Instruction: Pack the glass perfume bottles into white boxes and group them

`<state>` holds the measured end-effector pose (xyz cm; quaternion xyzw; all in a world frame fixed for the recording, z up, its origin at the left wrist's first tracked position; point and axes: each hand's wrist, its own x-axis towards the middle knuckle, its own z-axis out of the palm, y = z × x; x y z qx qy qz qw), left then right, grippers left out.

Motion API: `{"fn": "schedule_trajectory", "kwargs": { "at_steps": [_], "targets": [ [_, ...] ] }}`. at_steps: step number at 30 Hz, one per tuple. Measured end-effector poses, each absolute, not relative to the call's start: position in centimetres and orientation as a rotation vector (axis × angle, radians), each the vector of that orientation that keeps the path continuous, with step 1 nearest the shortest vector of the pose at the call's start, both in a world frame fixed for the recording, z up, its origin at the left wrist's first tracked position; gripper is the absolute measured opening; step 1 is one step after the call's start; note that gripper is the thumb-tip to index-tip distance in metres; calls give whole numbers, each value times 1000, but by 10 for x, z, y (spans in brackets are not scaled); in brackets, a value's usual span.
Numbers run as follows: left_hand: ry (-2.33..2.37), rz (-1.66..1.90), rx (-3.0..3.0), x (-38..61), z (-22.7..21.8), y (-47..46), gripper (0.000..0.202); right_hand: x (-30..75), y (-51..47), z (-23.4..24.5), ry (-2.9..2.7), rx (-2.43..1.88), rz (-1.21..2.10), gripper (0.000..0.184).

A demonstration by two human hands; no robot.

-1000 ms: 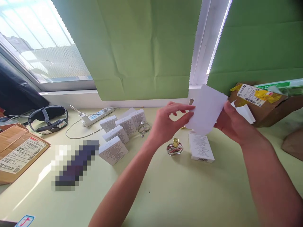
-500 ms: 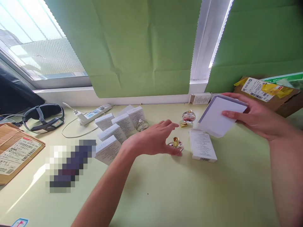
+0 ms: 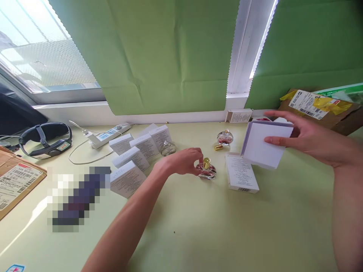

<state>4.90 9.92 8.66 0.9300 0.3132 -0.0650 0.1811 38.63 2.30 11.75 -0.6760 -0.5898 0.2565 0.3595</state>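
Note:
My left hand [image 3: 183, 161] is closed at the left side of a round glass perfume bottle [image 3: 207, 174] with a gold neck, thumb and fingers gripping it on the table. Part of the bottle is hidden by the fingers. On the right, my right hand [image 3: 307, 141] holds a white box [image 3: 265, 145], thumb on its near face, tilted above the table. Below that box lies a printed white carton [image 3: 242, 173]. Farther back stands a second perfume bottle [image 3: 225, 138] with pinkish contents, and a loose gold cap [image 3: 218, 147] lies before it.
Several white cartons [image 3: 144, 145] stand at the left, near another glass bottle [image 3: 168, 149]. Behind them are a power strip [image 3: 110, 135] and a black headband device [image 3: 47, 141]. A small carton [image 3: 239, 116] rests by the wall. Cardboard boxes [image 3: 314, 109] [image 3: 17, 181] flank the table.
My left hand has closed from an open reach onto the bottle. The white box in my right hand has turned more upright, its face now more toward me. The view has shifted slightly.

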Motion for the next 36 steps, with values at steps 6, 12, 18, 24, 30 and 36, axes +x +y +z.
{"fn": "schedule_trajectory", "kwargs": {
  "at_steps": [6, 12, 18, 24, 30, 36],
  "targets": [
    [1018, 50, 2620, 43, 69, 120, 27, 381, 21, 119, -1558, -1729, 642, 71],
    [1212, 107, 2612, 36, 71, 125, 34, 376, 18, 119, -1721, -1762, 787, 83],
    [945, 565, 2495, 41, 116, 86, 50, 358, 15, 124, -1847, -1631, 959, 83],
    [516, 514, 2378, 63, 127, 61, 44, 339, 10, 128, -1997, -1524, 1010, 78],
    [529, 519, 2280, 64, 122, 65, 41, 334, 10, 129, -2081, -1540, 929, 70],
    [489, 566, 2333, 63, 125, 65, 42, 324, 9, 130, -1873, -1610, 1087, 51]
  ]
}}
